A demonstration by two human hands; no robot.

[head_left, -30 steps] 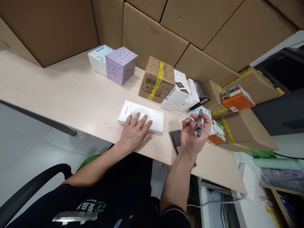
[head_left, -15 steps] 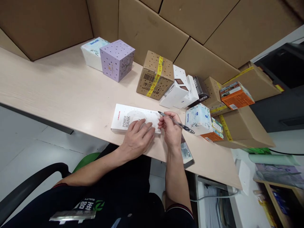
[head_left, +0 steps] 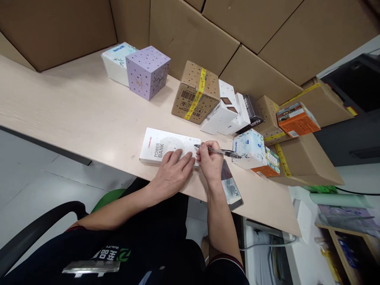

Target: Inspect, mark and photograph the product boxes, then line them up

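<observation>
A white power bank box (head_left: 151,148) lies flat near the front edge of the table. Across its lower middle, my left hand (head_left: 172,172) rests with fingers stretched out over the top face. My right hand (head_left: 211,162) is closed around a dark pen (head_left: 222,151) at the box's right end. The pen slants across my fingers, its tip pointing left over the box; whether the tip touches the surface I cannot tell. Partly under my right wrist lies a dark flat item with a banknote print (head_left: 230,188).
Behind the box stand a lilac box (head_left: 139,77), a taped brown carton (head_left: 194,93) and white boxes (head_left: 224,118). A tissue pack (head_left: 249,148) sits right of my right hand, beside an open carton (head_left: 305,162). An orange box (head_left: 299,120) rests on cartons. Large cardboard panels (head_left: 190,35) line the back.
My right hand has shifted slightly left, and the pen has turned to lie flatter, its tip farther over the box. My left hand stays on the box.
</observation>
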